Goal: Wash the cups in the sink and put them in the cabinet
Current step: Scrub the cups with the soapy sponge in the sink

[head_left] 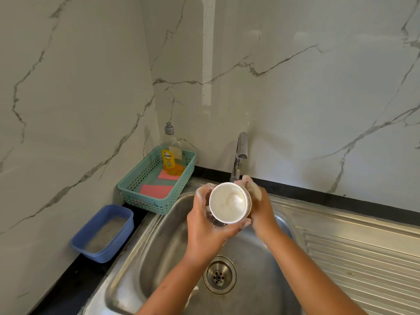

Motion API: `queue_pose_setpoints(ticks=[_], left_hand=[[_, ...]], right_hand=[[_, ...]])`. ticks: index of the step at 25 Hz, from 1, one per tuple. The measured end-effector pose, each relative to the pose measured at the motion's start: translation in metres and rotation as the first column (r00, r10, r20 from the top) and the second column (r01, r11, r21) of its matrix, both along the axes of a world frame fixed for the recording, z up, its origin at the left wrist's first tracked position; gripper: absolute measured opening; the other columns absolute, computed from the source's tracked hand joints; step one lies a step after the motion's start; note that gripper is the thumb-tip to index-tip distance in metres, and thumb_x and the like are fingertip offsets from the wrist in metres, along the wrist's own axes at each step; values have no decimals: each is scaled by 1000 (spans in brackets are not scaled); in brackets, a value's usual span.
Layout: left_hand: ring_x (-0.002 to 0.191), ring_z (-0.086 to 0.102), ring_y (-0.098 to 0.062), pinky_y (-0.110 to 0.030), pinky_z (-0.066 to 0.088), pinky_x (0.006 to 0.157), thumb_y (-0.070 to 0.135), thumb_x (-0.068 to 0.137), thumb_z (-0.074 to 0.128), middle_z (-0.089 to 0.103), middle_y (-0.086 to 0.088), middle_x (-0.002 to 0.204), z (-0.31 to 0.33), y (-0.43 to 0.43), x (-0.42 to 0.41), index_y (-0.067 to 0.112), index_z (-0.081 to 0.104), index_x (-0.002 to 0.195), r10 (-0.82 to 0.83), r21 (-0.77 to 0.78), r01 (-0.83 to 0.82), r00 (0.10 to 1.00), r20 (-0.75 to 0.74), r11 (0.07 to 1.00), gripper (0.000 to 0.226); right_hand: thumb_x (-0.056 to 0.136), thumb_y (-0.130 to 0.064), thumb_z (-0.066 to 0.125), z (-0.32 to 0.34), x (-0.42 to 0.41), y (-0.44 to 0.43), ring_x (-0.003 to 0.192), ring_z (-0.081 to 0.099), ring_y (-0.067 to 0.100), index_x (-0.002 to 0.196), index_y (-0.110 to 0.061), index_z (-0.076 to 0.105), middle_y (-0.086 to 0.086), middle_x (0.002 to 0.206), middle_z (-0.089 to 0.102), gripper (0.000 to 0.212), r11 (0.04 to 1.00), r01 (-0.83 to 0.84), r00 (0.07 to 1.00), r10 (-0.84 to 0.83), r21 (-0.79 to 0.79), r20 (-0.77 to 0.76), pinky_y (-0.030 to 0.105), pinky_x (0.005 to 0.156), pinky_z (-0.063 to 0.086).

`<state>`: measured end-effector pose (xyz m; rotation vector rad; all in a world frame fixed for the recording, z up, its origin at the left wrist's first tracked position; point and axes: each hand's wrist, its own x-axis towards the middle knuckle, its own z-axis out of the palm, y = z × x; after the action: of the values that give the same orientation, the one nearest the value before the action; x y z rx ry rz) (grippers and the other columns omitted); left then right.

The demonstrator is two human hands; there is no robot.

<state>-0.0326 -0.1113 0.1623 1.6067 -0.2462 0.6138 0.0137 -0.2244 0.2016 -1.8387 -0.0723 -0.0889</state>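
Observation:
A white cup [228,202] with soap foam inside is held over the steel sink [159,242], its mouth facing me. My left hand [205,221] wraps around its left side and underside. My right hand [258,201], foamy, presses a soapy sponge [255,189] against the cup's right wall; a pink edge of the sponge shows near the fingertips. Both hands are just in front of the tap [239,155], from which no water runs.
A teal basket [156,198] at the back left holds a dish soap bottle [169,153] and two pink cloths [155,190]. A blue tub [103,230] stands on the black counter by the wall. The ribbed drainboard [363,258] lies right. The drain [219,277] is below.

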Motion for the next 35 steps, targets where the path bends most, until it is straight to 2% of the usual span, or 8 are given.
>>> queue_pose_setpoints(ticks=[3,6,9,16,23,26,29,35], left_hand=[[104,60,2,-6,44,80,22,50,93,61,27,111,6,5,3,33,53,113,14,93,-15,1000,11,996,76],[102,60,6,-4,44,78,15,52,93,62,27,110,12,8,8,36,54,113,31,126,-30,999,-9,992,75],[97,60,10,-5,45,74,19,54,92,63,26,105,12,7,10,41,54,109,86,81,-78,992,-91,994,71],[91,58,12,-6,47,74,30,54,92,62,24,98,13,24,24,42,50,111,36,210,22,963,-268,977,72],[107,64,-31,-46,55,88,35,73,75,63,-16,118,10,18,25,21,50,123,-394,-378,276,875,-282,884,58],[100,67,-33,-40,57,75,38,79,68,64,-21,116,9,-2,17,11,47,128,-494,-713,131,805,-328,689,60],[76,67,-23,-34,55,64,33,96,50,71,-12,85,10,-4,16,10,60,106,-460,-772,-46,780,-424,634,27],[71,70,-24,-33,57,61,39,98,42,71,-14,81,17,8,26,6,64,100,-485,-836,-101,775,-406,539,40]], right_hand=[[91,-44,38,3,4,-6,69,50,14,82,-17,59,-8,72,55,35,870,109,975,1,-480,224,7,54,33],[89,-33,63,2,7,-8,66,52,4,94,-18,56,-16,71,54,18,967,241,947,-215,-85,240,5,60,37],[95,-23,55,2,10,0,79,58,-3,112,-16,51,-14,88,57,19,989,67,992,-81,132,100,11,72,43],[86,-9,62,-1,5,-1,90,58,6,118,-23,46,-14,98,56,39,992,-55,987,71,-112,146,9,68,45],[94,-28,57,-13,12,-1,61,62,25,99,-12,48,16,83,61,19,990,5,995,9,143,-98,36,46,53],[95,-19,52,-6,2,0,51,56,14,98,-13,37,9,77,57,16,956,24,1000,-22,-292,10,24,39,42],[93,-19,55,-4,-6,5,64,50,14,92,-17,36,-1,80,53,19,790,125,980,-2,-600,201,13,46,31],[92,-23,59,-11,-15,22,102,48,2,103,-17,64,-5,117,43,14,901,-45,927,199,-431,319,15,91,43]])
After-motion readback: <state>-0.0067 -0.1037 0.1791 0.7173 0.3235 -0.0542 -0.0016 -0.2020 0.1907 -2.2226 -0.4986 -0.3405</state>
